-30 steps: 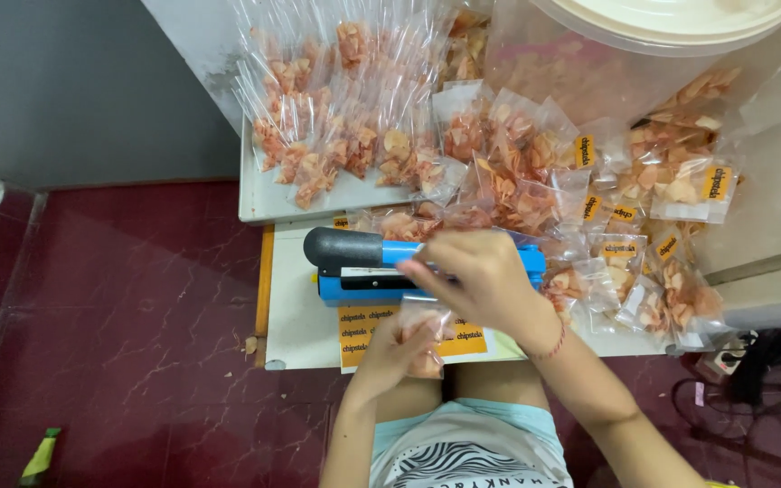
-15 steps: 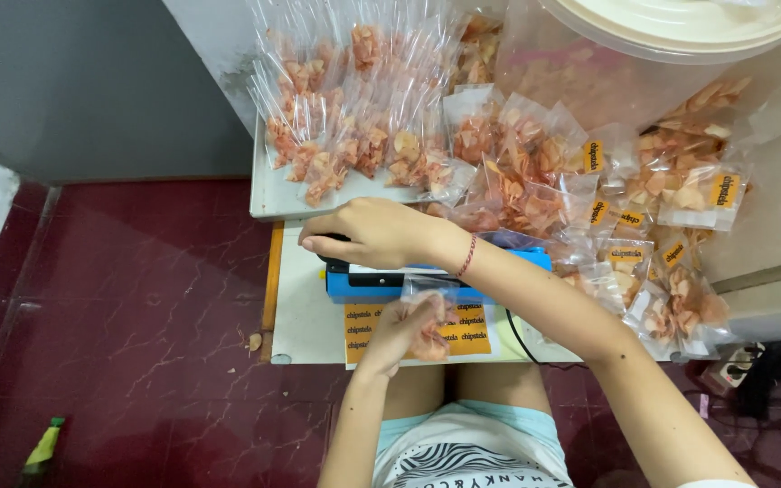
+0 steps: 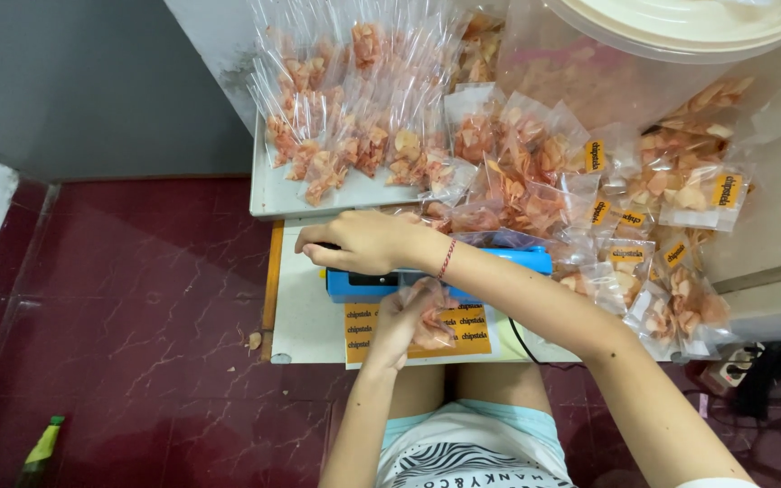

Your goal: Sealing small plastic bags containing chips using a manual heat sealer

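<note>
Blue heat sealer sits on the small white table, its arm pressed down under the right hand, which grips the handle end. The left hand pinches a clear snack bag with its mouth in the sealer. Many filled bags lie behind and to the right, some already labelled; a sheet of orange stickers lies under the bag.

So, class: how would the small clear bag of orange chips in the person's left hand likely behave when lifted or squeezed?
The small clear bag looks thin and crinkly, so probably floppy. Its chips are loose and airy, so likely light for its size. Squeezed hard by the left hand, they would probably crack.
</note>
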